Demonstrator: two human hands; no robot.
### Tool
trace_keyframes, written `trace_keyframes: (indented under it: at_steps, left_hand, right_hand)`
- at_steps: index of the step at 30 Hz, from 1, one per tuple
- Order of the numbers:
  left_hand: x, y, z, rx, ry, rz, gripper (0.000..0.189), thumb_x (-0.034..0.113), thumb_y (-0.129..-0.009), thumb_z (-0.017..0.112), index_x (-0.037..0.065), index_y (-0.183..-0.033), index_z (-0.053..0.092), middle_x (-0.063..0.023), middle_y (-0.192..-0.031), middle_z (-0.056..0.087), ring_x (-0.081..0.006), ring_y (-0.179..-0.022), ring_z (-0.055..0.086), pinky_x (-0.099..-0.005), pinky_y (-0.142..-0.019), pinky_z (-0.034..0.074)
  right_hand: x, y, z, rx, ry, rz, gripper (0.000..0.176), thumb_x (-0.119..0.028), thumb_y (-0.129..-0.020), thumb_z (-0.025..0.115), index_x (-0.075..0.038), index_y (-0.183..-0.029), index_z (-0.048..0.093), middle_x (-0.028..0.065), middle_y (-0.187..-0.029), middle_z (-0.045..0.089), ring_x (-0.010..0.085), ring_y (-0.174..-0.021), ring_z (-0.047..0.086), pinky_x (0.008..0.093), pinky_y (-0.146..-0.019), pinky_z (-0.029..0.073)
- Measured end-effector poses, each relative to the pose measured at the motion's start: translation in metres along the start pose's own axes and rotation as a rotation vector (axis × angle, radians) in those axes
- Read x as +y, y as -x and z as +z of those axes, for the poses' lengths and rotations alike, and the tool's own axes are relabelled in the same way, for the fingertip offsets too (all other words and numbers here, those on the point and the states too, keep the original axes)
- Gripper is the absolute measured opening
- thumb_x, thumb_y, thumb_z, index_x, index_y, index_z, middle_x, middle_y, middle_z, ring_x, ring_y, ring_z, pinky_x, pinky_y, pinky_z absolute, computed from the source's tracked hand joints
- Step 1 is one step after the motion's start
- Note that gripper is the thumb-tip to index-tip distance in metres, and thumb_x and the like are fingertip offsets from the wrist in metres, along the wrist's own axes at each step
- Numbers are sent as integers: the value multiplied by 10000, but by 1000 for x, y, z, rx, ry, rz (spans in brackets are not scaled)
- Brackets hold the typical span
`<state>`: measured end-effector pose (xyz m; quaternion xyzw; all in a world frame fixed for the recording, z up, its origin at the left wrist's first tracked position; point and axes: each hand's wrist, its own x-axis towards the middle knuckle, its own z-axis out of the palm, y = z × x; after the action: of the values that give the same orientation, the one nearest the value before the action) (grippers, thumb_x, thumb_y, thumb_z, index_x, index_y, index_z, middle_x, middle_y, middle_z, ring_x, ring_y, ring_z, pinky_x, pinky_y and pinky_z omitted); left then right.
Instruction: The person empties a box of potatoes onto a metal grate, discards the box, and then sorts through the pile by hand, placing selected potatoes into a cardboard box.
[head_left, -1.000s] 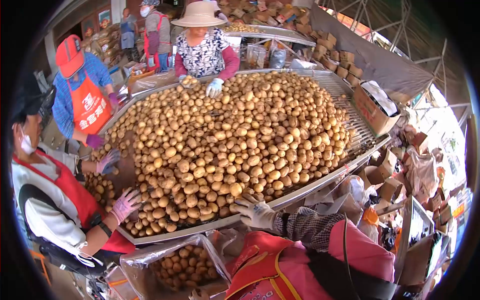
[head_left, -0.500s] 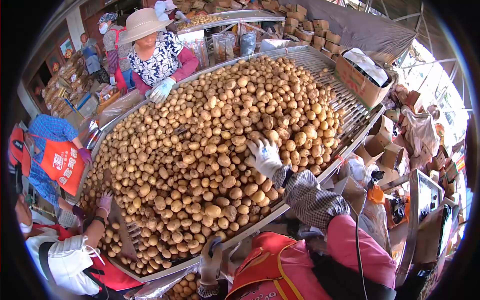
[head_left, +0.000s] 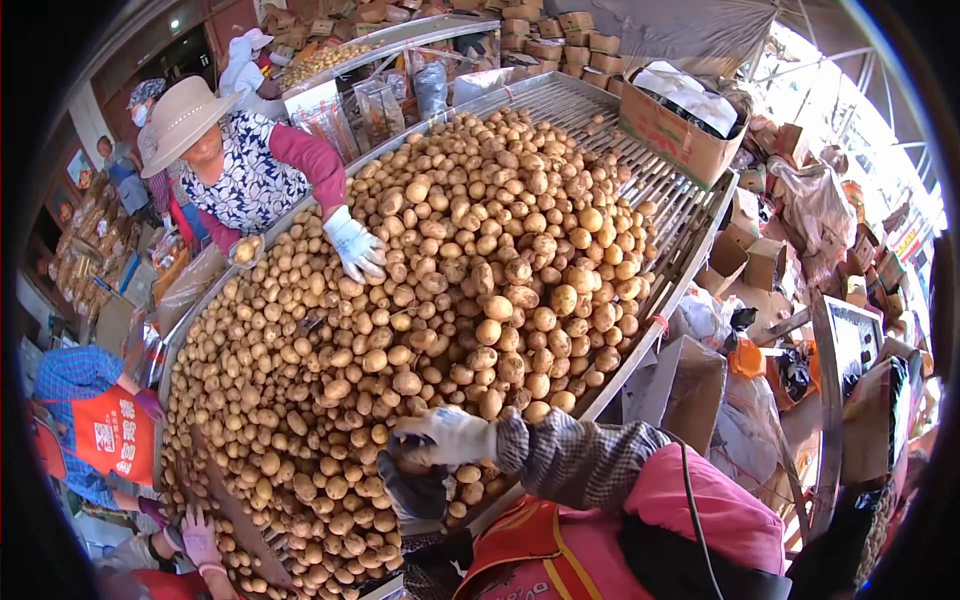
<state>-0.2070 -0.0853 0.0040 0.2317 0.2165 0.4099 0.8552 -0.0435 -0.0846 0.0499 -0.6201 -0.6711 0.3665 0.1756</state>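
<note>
A heap of potatoes (head_left: 400, 300) covers a slatted metal sorting table (head_left: 665, 190). At its near edge my two gloved hands are close together. My right hand (head_left: 450, 437), in a white glove with a dark palm, has its fingers curled. Just below it is my left hand (head_left: 412, 492), its dark glove palm turned up and its fingers bent. Between them a brownish potato (head_left: 409, 464) shows in part, mostly hidden by the gloves.
Across the table a person in a sun hat (head_left: 190, 120) reaches a white glove (head_left: 355, 245) onto the potatoes. Another person's pink-gloved hand (head_left: 200, 538) is at the lower left. A cardboard box (head_left: 680, 135) stands at the far right end; more boxes (head_left: 745, 260) lie beyond.
My right hand has drawn back from the heap to my left hand, which has come up over the near edge. The person in the hat now reaches onto the potatoes. The view has shifted.
</note>
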Motion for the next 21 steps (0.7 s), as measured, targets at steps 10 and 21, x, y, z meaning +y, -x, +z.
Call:
trace_keyframes:
  at_steps: [10, 21]
  left_hand:
    - [-15, 10, -4, 205, 215, -328, 279, 390, -996, 583, 116, -1041, 600, -10, -935, 639, -164, -845, 643, -300, -739, 569]
    - [-49, -6, 17, 119, 176, -496, 195, 232, -1000, 552, 99, -1132, 603, -5, -896, 563, -186, -909, 582, -368, -809, 531]
  right_hand:
    - [160, 3, -80, 950, 319, 508, 655, -322, -922, 618, 2, -1453, 414, 319, -1453, 448, 503, -1340, 435, 548, -1102, 394]
    - [166, 91, -100, 690, 537, 595, 549, -93, -857, 639, -165, -1397, 573, 233, -1513, 418, 441, -1147, 559, 480, -946, 525]
